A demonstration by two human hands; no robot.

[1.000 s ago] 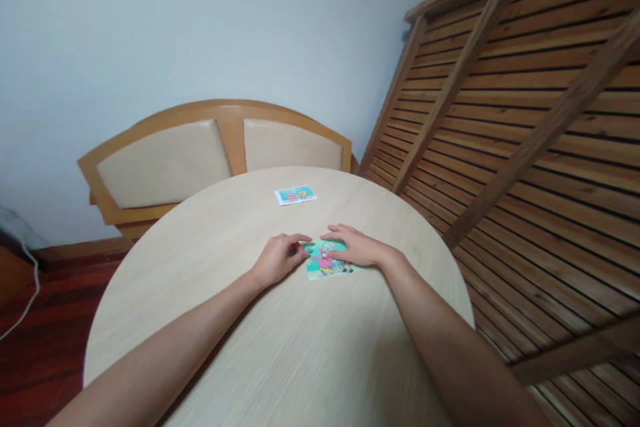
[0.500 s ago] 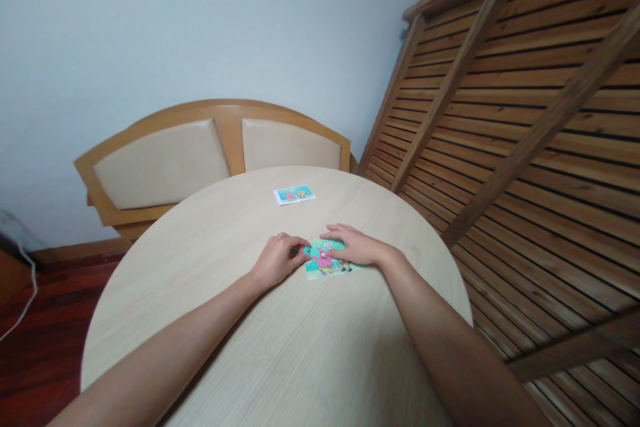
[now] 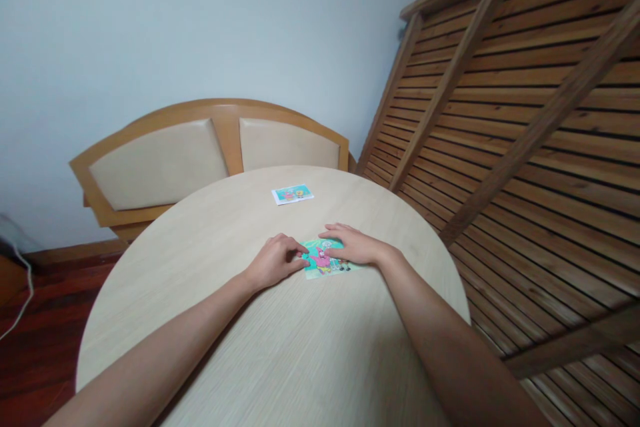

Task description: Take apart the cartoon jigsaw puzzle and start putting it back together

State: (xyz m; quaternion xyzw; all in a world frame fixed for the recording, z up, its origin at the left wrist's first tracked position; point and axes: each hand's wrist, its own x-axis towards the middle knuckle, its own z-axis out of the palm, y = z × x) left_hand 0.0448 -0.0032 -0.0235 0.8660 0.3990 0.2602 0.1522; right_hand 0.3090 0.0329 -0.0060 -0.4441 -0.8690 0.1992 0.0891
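A small jigsaw puzzle (image 3: 325, 264) with a pink cartoon figure on a teal-green ground lies flat on the pale round table (image 3: 280, 360). At its left edge, my left hand (image 3: 274, 260) has thumb and forefinger curled on a teal puzzle piece (image 3: 307, 259), which sits flush with the picture as far as I can see. My right hand (image 3: 354, 245) rests flat over the upper right of the puzzle, fingers stretched out to the left. It covers part of the picture.
Farther back on the table lies a folded printed sheet (image 3: 293, 195) with similar cartoon figures. Behind the table stands a wooden headboard (image 3: 227, 133) with cream panels, against a pale wall. A slatted wooden frame (image 3: 500, 127) leans along the right side.
The teal piece, earlier held over the notched left edge of the puzzle, now lies in that gap. My left fingers have spread slightly around it. My right hand stays on the puzzle.
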